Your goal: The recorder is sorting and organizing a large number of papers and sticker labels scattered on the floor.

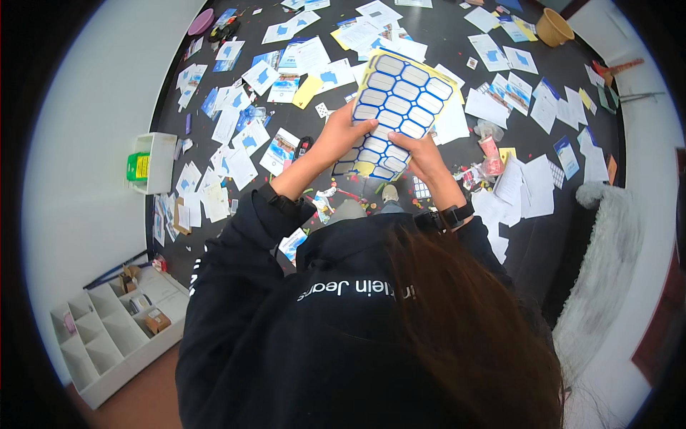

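Both my hands hold a stack of sticker label sheets (397,102) with blue-bordered blank labels and yellow edges. My left hand (343,134) grips the sheets' left edge, its thumb lying on the labels. On the lower right edge, my right hand (420,153) has its thumb on top and its fingers behind. Near the bottom of the top sheet a yellow patch (366,168) shows between labels. Beneath the sheets, papers and booklets (280,151) lie scattered over the dark floor. A smaller label sheet (421,187) lies below my right hand.
Around me are a tan basket (554,28), a pink basin (201,22), a pink cup (490,153) with plastic, and small colourful scraps. At the left stand a white box (161,161) and a white compartment shelf (102,370). Grey fluffy material (605,252) lies along the right wall.
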